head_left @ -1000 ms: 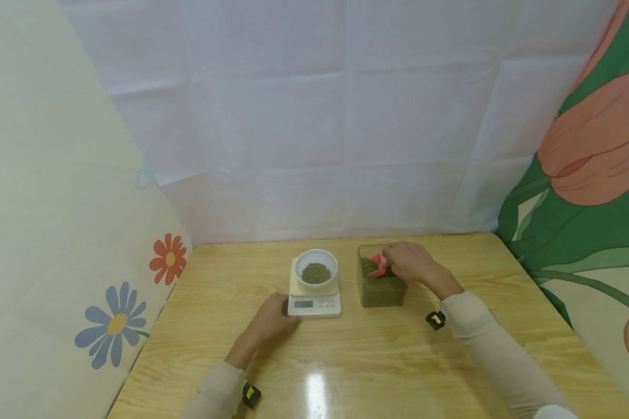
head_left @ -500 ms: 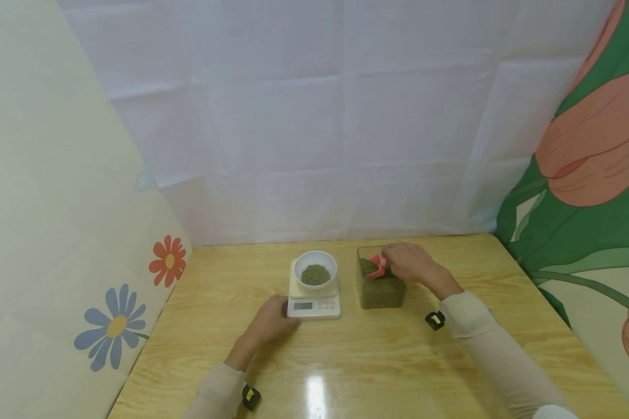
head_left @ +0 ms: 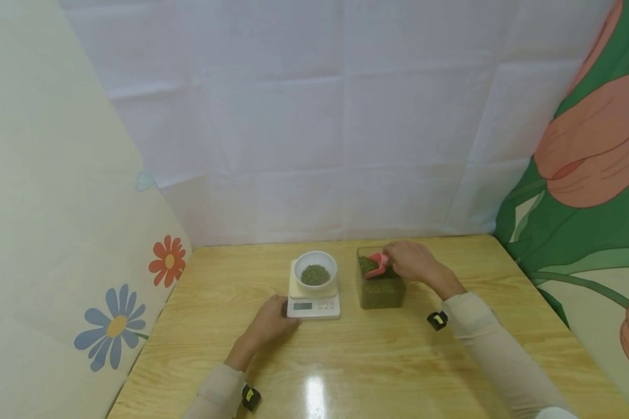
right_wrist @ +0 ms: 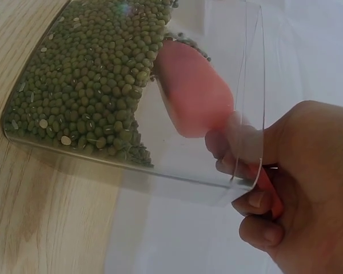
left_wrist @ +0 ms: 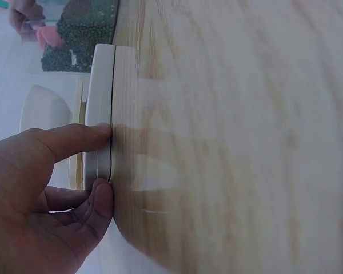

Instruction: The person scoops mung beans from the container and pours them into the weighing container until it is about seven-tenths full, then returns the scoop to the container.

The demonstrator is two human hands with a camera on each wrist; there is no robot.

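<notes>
My left hand [head_left: 269,319] holds the front left corner of a white kitchen scale [head_left: 322,306]. In the left wrist view, the thumb [left_wrist: 80,140] lies against the scale's front edge and the fingers curl at its side. On the scale stands a white bowl [head_left: 314,258] with green mung beans [head_left: 315,275] in it. To the right is a clear plastic container [head_left: 381,298] of mung beans [right_wrist: 86,80]. My right hand [head_left: 413,262] grips the handle of a pink scoop [right_wrist: 197,94], whose head is inside the container, by the beans. The scoop's load is hidden.
Everything stands on a wooden table [head_left: 356,361], with the scale and container side by side and a narrow gap between them. A white cloth [head_left: 314,128] hangs behind the table. Flower-print sheets [head_left: 84,203] flank it.
The right hand and the scoop have shifted very slightly to the right inside the container. My left hand stays at the scale.
</notes>
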